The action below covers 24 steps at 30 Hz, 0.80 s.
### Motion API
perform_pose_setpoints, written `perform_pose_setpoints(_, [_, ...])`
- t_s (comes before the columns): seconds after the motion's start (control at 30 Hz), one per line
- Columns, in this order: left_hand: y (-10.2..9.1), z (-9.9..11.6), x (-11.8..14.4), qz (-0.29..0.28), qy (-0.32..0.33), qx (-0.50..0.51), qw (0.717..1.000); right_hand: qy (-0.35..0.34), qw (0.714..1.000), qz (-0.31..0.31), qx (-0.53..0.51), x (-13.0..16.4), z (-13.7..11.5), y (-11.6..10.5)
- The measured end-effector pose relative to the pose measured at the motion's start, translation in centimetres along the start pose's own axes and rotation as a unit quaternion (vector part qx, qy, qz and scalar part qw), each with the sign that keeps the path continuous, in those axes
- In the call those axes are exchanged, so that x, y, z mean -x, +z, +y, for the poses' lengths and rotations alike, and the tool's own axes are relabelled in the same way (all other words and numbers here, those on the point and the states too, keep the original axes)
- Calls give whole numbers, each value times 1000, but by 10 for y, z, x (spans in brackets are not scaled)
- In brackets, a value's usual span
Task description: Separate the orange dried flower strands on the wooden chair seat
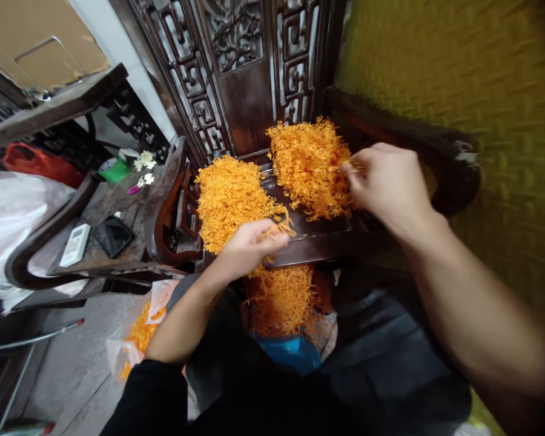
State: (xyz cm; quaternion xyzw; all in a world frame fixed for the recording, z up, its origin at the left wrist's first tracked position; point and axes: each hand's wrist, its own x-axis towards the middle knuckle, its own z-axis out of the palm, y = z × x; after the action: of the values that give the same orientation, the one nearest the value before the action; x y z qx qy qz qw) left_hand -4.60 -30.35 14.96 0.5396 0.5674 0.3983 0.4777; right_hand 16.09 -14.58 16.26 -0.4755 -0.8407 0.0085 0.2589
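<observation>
Two heaps of thin orange strands lie on a dark carved wooden seat (318, 233): a left heap (229, 197) and a right heap (309, 163). My left hand (249, 245) is closed around a small bunch of orange strands (279, 229) at the near edge of the left heap. At the right heap's right side, my right hand (390, 181) pinches a few strands. Below the seat edge, between my knees, more orange strands (281, 300) fill a container with a blue part (290, 351).
A clear plastic bag with orange strands (140, 333) lies on the floor at left. The side table (118, 206) holds a white remote (75, 244), a dark phone (113, 235), white flowers (144, 162) and a green item. A yellow textured cushion (458, 91) rises at right.
</observation>
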Motion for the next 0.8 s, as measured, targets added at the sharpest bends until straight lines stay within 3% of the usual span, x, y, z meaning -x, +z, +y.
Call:
perform_pose_setpoints(0.13, [3, -3, -1, -144, 30, -133, 980, 107, 983, 22, -150, 4, 15, -2])
perform_pose_setpoints(0.23, [0, -8, -6, -166, 48, -119, 978, 106, 961, -2, -256, 15, -1, 1])
perform_pose_setpoints(0.3, [-5, -11, -10, -121, 25, -69, 990, 83, 943, -37, -320, 22, -14, 4])
perform_pose_setpoints(0.4, [-12, -11, -16, -7, -18, 56, 998, 46, 905, -123, -406, 28, -29, 6])
perform_pose_setpoints(0.5, [-16, -12, -21, 122, -35, 207, 970, 31, 872, -182, -453, 33, -41, 8])
perform_pose_setpoints(0.6, [-14, -13, -26, 211, -23, 278, 937, -28, 887, -182, -424, 38, -53, 11])
perform_pose_setpoints(0.8, [-4, -16, -29, 298, -5, 314, 901, -227, 933, -97, -260, 55, -80, 27])
